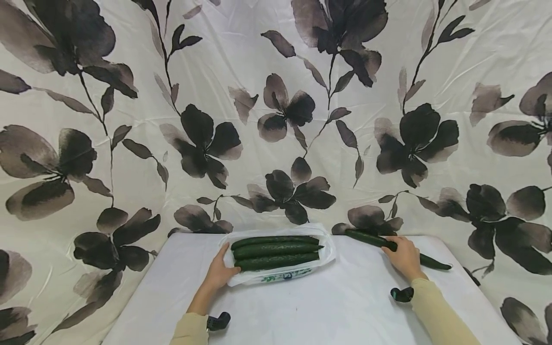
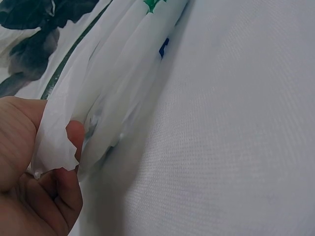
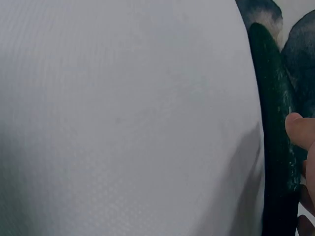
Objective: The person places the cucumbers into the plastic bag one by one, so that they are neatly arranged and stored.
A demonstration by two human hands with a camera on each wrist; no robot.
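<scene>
My left hand (image 1: 219, 272) pinches the left edge of a white plastic bag (image 1: 328, 250) between thumb and fingers. Inside its open mouth lie three long dark green cucumbers (image 1: 278, 250), side by side. Up close in the left wrist view, the thin bag (image 2: 115, 83) hangs in folds from the curled fingers, and a green and blue print shows on it. Over at the right, my right hand (image 1: 404, 259) grips another cucumber (image 1: 434, 262) around its middle, the palm hiding part of it. The right wrist view has the thumb (image 3: 299, 129) along that cucumber's (image 3: 273, 108) side.
A white-covered table (image 1: 302, 311) lies under everything. Behind its far edge hangs a cloth (image 1: 241, 201) with dark flowers, close to the bag and the held cucumber. Each wrist carries a small black camera (image 1: 218, 321).
</scene>
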